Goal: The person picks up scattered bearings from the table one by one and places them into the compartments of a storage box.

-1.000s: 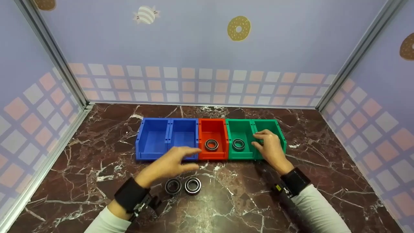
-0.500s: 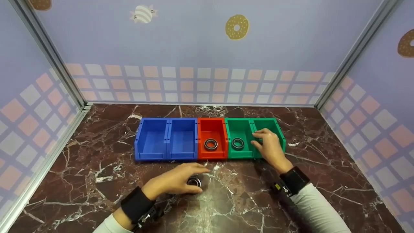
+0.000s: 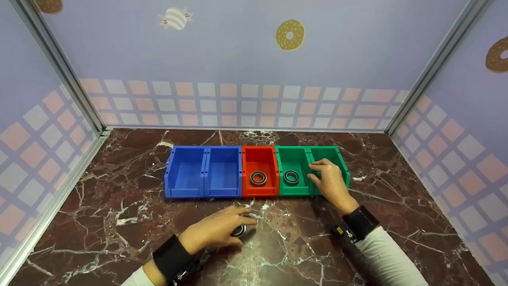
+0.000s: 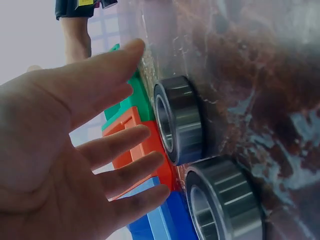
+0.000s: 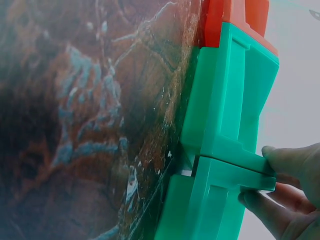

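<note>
Over two ball bearings on the table, my left hand [image 3: 220, 228] hovers with fingers spread and holding nothing. In the left wrist view, the nearer-to-thumb ball bearing [image 4: 187, 120] and the second ball bearing [image 4: 235, 200] stand apart from the fingertips. The head view shows only part of one bearing; the hand covers the other. At the right, my right hand [image 3: 331, 180] pinches the adjoining walls of the two green bins [image 5: 235, 165], thumb on one side and fingers on the other. One bearing [image 3: 258, 183] lies in the red bin, another [image 3: 291, 182] in the left green bin.
Two blue bins [image 3: 184, 192] adjoin the red bin [image 3: 260, 192] at the left end of the row. The row stands on a dark marbled table [image 3: 131, 246]. Patterned walls [image 3: 238, 59] enclose the table's back and sides.
My left hand has come down from in front of the blue bins to over the two loose bearings. My right hand stays at the green bins.
</note>
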A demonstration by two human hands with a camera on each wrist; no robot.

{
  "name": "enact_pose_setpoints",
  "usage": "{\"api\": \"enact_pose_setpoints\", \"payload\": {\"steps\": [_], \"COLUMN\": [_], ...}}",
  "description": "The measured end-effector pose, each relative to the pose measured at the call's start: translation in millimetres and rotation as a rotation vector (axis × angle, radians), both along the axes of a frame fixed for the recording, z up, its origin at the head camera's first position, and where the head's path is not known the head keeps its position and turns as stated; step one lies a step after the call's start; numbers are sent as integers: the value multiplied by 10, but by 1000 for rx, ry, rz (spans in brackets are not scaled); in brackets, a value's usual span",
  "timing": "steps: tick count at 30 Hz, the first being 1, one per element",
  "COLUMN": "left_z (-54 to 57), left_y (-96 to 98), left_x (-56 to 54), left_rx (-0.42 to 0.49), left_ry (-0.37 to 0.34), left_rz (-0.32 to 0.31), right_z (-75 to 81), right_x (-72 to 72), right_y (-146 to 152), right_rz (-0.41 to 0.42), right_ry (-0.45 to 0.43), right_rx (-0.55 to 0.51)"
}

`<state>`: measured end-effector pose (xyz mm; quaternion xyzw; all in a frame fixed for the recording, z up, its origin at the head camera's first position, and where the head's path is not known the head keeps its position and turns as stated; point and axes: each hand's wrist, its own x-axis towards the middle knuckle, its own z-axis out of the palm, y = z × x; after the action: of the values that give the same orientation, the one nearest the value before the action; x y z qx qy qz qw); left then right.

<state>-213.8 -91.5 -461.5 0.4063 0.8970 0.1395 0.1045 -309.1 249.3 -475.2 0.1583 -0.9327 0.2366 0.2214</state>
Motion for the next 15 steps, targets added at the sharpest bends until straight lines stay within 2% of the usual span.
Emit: {"api": "enact_pose_setpoints", "payload": {"steps": [8, 15], "left_z": [-32, -58], "left_y": [-17, -25], "left_x": [-6, -5], "left_rx": [8, -17], "left_ry": [-35, -17], "left_rz": [22, 4], "right_z": [13, 27], "right_x": [2, -5], "right_y": [-4, -7], "right_rz": [1, 5], "right_ry": [-15, -7], "right_rx": [12, 14]}}
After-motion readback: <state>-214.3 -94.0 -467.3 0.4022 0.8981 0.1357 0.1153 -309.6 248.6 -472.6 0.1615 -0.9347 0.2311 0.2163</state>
